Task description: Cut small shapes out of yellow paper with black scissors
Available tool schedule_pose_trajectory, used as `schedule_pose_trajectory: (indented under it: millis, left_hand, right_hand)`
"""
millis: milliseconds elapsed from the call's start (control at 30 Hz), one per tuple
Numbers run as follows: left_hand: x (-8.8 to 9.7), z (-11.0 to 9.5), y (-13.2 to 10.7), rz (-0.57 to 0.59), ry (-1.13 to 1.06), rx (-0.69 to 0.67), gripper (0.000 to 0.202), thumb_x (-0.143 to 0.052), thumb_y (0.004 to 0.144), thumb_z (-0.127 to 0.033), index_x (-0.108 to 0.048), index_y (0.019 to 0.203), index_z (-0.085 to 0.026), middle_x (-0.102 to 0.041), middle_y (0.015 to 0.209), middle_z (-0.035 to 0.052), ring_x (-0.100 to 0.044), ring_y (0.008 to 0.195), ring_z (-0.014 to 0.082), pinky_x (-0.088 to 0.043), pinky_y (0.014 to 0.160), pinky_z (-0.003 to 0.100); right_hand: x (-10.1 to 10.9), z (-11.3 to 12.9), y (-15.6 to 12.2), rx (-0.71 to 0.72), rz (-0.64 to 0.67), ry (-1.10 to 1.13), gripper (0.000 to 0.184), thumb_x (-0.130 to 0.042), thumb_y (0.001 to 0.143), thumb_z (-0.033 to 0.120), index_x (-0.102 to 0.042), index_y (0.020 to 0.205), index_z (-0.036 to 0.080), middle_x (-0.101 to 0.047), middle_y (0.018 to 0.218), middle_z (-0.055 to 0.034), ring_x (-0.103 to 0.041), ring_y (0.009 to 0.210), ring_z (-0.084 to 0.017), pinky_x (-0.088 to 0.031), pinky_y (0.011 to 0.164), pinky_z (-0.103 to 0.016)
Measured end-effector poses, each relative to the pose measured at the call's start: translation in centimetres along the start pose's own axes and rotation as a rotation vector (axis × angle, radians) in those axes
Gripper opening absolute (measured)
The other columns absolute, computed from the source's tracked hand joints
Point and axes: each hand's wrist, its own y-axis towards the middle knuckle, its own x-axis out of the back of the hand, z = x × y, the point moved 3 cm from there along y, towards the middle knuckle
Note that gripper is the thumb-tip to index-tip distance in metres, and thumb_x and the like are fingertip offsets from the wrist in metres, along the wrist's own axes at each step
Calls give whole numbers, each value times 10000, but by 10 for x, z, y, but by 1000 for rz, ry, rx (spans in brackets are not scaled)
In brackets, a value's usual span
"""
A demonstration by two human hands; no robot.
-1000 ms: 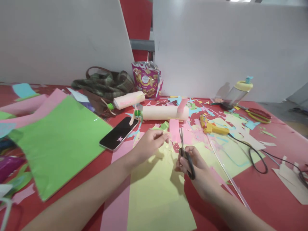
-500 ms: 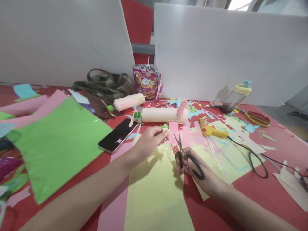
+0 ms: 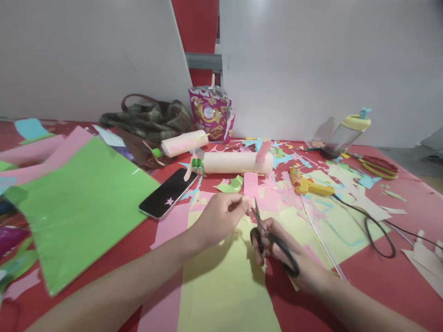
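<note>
My right hand [image 3: 290, 258] grips black-handled scissors [image 3: 273, 242], blades pointing up and left toward my other hand. My left hand [image 3: 221, 216] pinches a small scrap of paper [image 3: 246, 201] at its fingertips, right by the blade tips. Both hands hover over a yellow paper sheet [image 3: 224, 286] that lies on a pink sheet [image 3: 166, 295]. A pink paper strip [image 3: 251, 184] lies just beyond the hands, in front of a bottle wrapped in cream paper [image 3: 235, 162].
A phone [image 3: 168, 192] lies left of my left hand, beside a large green sheet [image 3: 76, 203]. A yellow glue gun [image 3: 306, 183] with a black cord [image 3: 377, 230], red-handled scissors [image 3: 377, 166], a water bottle [image 3: 346, 131], a snack bag [image 3: 211, 113] and a second wrapped bottle [image 3: 183, 144] lie about.
The scissors have tilted from upright to slanting left and come down nearer me. My left hand has drawn back slightly with the scrap.
</note>
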Motion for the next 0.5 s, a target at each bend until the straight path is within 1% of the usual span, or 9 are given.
schedule_pose_trajectory:
  millis: [100, 267, 500]
  left_hand:
    - [-1, 1, -1, 8, 23, -17, 309, -337, 795, -327, -402, 551, -151, -306, 513, -48, -317, 505, 75, -256, 480, 197]
    - [-2, 0, -4, 3, 48, -28, 298, -324, 802, -307, -395, 557, -153, -349, 529, -42, -349, 523, 81, -277, 497, 200]
    - [-3, -1, -8, -28, 59, -22, 284, -327, 790, -277, -413, 550, -152, -388, 526, -36, -370, 527, 86, -294, 497, 198]
  right_hand:
    - [0, -1, -1, -16, 4, -7, 311, -522, 719, 446, -333, 830, 225, -422, 696, 18, -400, 615, -100, -314, 585, -238]
    - [-1, 1, -1, -3, 23, -34, 313, -507, 724, 458, -333, 827, 219, -424, 658, 25, -381, 588, -95, -311, 599, -242]
    - [-5, 2, -1, -10, 20, -21, 328, -510, 713, 472, -324, 822, 224, -412, 741, 6, -397, 629, -105, -306, 588, -240]
